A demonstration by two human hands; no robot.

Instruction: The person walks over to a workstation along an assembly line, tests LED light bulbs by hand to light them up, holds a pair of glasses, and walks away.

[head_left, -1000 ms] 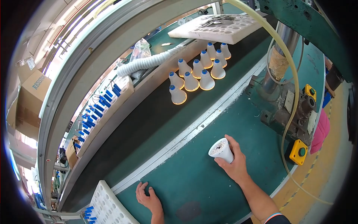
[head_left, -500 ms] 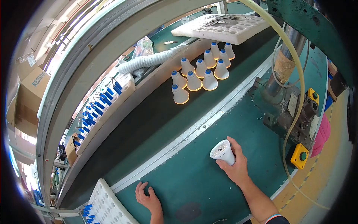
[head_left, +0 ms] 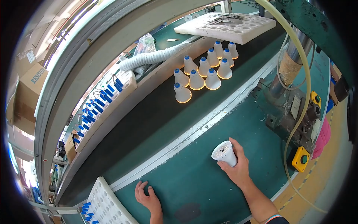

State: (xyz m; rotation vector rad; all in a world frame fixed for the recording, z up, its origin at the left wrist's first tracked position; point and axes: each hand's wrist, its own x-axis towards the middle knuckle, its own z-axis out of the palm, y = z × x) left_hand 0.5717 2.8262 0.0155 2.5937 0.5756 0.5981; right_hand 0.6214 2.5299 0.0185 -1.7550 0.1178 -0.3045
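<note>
My right hand (head_left: pixel 238 167) is wrapped round a white light bulb housing (head_left: pixel 229 158), tilted so that its wide end faces up and left. Inside that end a pale round board with small dots and a dark middle shows. My left hand (head_left: pixel 148 196) rests on the green tabletop (head_left: pixel 179 175) with nothing in it, its fingers loosely bent and apart. Beyond the hands, several white bulbs with blue tips (head_left: pixel 197 80) stand wide end down on the dark conveyor belt (head_left: pixel 149 119), glowing orange at their lower rims.
A white foam tray (head_left: pixel 108 203) with holes and several blue parts lies at lower left. Another foam tray (head_left: pixel 238 35) bears flat grey pieces. Blue components (head_left: pixel 93 108) line the belt's far side. A metal press stand (head_left: pixel 294 112), yellow button boxes (head_left: pixel 300 159) and a hose are at right.
The whole view has shifted slightly, with the belt and bulbs a little further right. Both hands keep nearly the same pose, and the right still holds the bulb housing.
</note>
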